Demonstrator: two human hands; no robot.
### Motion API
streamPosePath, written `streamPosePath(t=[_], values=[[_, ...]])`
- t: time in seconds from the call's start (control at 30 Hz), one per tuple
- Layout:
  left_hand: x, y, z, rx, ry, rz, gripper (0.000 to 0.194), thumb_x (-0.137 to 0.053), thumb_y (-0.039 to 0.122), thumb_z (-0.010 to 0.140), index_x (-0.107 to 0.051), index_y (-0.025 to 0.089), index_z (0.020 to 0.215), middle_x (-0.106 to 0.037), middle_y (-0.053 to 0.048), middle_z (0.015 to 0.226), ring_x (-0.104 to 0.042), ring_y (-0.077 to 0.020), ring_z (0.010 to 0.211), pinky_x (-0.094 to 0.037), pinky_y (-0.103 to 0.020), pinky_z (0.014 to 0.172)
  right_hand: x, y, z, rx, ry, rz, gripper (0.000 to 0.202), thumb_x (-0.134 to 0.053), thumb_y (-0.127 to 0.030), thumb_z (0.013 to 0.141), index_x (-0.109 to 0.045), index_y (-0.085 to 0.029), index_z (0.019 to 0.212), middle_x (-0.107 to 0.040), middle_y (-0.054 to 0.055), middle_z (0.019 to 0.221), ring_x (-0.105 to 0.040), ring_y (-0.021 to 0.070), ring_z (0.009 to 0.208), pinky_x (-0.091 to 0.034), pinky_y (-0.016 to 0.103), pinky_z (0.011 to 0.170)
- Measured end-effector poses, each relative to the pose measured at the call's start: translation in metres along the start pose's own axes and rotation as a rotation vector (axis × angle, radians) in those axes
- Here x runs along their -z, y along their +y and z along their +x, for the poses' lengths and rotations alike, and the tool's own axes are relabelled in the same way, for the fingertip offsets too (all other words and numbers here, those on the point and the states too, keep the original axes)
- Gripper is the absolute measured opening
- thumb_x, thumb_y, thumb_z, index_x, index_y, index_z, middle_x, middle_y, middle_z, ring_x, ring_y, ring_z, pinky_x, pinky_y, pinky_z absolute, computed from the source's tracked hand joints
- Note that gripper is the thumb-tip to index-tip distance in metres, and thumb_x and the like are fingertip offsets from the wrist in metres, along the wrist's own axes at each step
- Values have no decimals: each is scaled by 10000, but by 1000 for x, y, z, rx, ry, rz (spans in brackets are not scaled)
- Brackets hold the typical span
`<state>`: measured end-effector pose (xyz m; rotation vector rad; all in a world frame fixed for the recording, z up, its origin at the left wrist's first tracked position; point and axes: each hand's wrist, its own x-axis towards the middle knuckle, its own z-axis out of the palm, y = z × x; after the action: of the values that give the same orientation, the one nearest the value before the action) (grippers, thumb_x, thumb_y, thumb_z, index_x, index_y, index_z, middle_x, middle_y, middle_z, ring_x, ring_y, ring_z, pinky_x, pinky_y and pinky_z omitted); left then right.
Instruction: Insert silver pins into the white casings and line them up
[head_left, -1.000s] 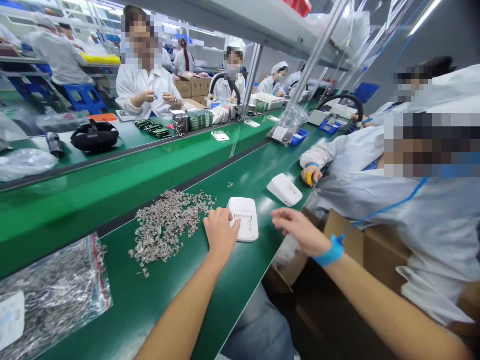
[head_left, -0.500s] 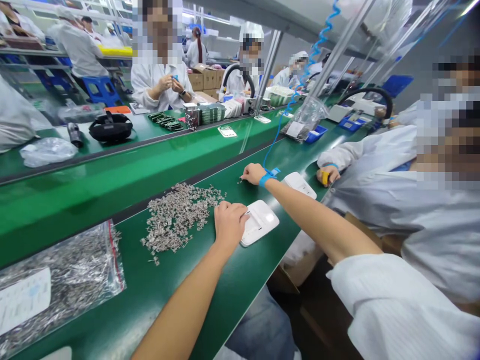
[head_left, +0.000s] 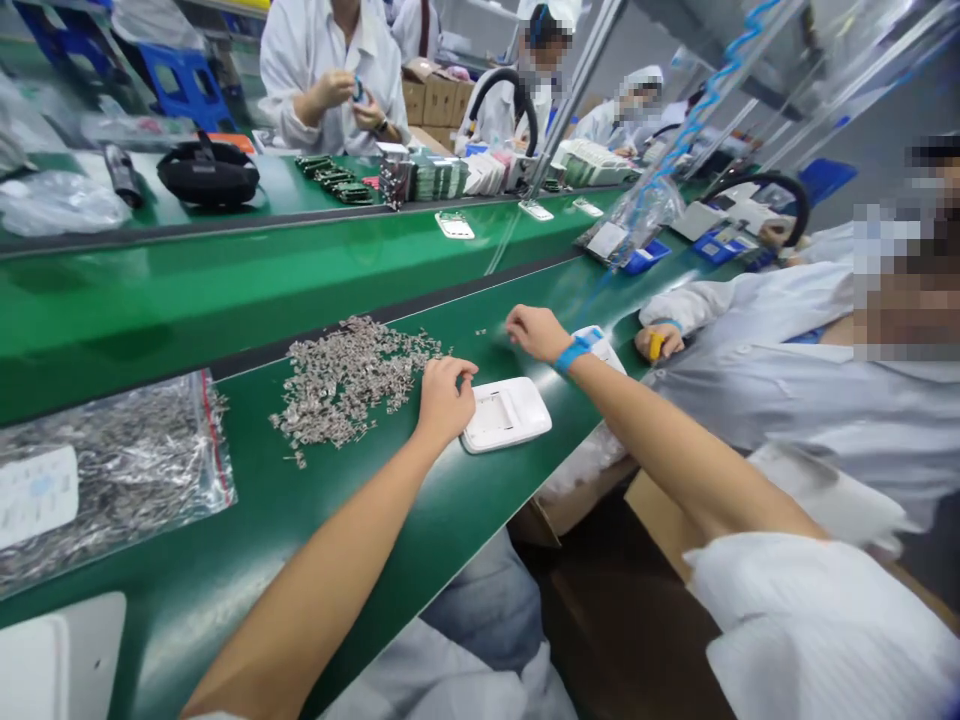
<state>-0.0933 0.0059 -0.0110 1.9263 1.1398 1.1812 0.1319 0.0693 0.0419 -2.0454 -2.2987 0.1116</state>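
My left hand (head_left: 444,396) rests on the left edge of a white plastic housing (head_left: 510,412) lying on the green bench (head_left: 390,520), fingers curled against it. Just left of that hand spreads a heap of small metal parts (head_left: 345,375). My right hand (head_left: 534,331), with a blue wrist strap (head_left: 574,352), hovers over the bench beyond the housing, near a few stray metal parts (head_left: 481,331); its fingers are pinched together, and whether they hold a part is hidden. A second white housing (head_left: 600,343) lies partly behind my right wrist.
A clear bag of metal parts (head_left: 105,470) lies at the left. A co-worker in a white coat sits close on my right, hand (head_left: 652,342) on the bench. Across the raised green conveyor (head_left: 187,290), other workers sit behind stacked circuit boards (head_left: 420,178) and a black headset (head_left: 208,170).
My right hand went out to the stray parts past the housing, then drew back slightly. My left hand has kept to the housing's edge. The view has tilted down.
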Motion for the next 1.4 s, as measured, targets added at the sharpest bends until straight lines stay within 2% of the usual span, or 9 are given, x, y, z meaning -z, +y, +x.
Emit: streamPosePath(t=[0.17, 0.3, 0.5, 0.63, 0.77, 0.9, 1.1, 1.23, 1.4], values=[[0, 3, -1, -24, 64, -25, 189, -577, 38, 798, -656, 203, 847, -659, -20, 819, -580, -196, 863, -455, -341, 822, 8, -11, -56, 176, 216, 356, 305, -492, -248, 970, -571, -145, 1247, -699, 50, 888, -673, 174, 722, -537, 318, 756], [0, 7, -3, -140, 57, -52, 62, -696, 269, 855, -680, 210, 842, -682, -6, 791, -573, -188, 817, -435, -350, 820, 4, -43, -92, 435, 401, 75, 327, -438, -212, 1010, -572, -131, 1297, -701, 111, 943, -661, 236, 867, -551, 386, 813], [0, 6, -3, -192, 25, -183, 172, -583, 272, 928, -680, 201, 805, -640, -10, 735, -529, -155, 709, -421, -313, 711, 3, -66, -105, 697, 501, -305, 350, -359, -128, 1020, -559, -81, 1302, -690, 161, 1010, -628, 250, 852, -543, 406, 767], [2, 6, -2, -152, 15, -261, 177, -561, 241, 909, -650, 197, 763, -585, 7, 692, -495, -134, 663, -397, -284, 653, 2, -63, -103, 739, 460, -292, 310, -399, -154, 1018, -603, -114, 1247, -698, 129, 942, -627, 238, 802, -537, 398, 725], [5, 8, -2, -144, 20, -255, 150, -564, 190, 868, -640, 199, 739, -581, 14, 687, -491, -127, 659, -398, -278, 660, 2, -63, -97, 550, 447, 54, 244, -438, -207, 1017, -663, -163, 1101, -712, 115, 983, -646, 219, 876, -539, 368, 776], [10, 10, 0, -216, -31, -172, 156, -554, 210, 875, -657, 206, 757, -642, 2, 737, -532, -140, 702, -425, -292, 707, 10, -62, -92, 415, 283, 322, 139, -551, -229, 956, -672, -182, 903, -678, 36, 792, -604, 162, 702, -484, 294, 661], [15, 3, 1, -209, -61, 250, 128, -552, 156, 805, -667, 200, 767, -671, -38, 790, -568, -211, 831, -415, -369, 753, 5, -56, -88, 576, 104, 156, 181, -520, -216, 932, -673, -167, 848, -636, 85, 893, -575, 206, 838, -448, 329, 753], [15, 2, -1, -216, -159, 446, 139, -569, 199, 810, -697, 213, 758, -682, -56, 810, -553, -255, 883, -378, -418, 727, -2, -61, -86, 549, 70, 109, 159, -533, -199, 904, -670, -160, 833, -613, 101, 946, -559, 222, 895, -437, 336, 794], [15, 3, 0, -189, -184, 458, 121, -577, 216, 805, -674, 214, 733, -670, -55, 777, -556, -256, 873, -363, -418, 715, 2, -69, -75, 457, -32, 106, 86, -583, -133, 845, -663, -159, 827, -608, 68, 906, -540, 183, 804, -390, 293, 720]])
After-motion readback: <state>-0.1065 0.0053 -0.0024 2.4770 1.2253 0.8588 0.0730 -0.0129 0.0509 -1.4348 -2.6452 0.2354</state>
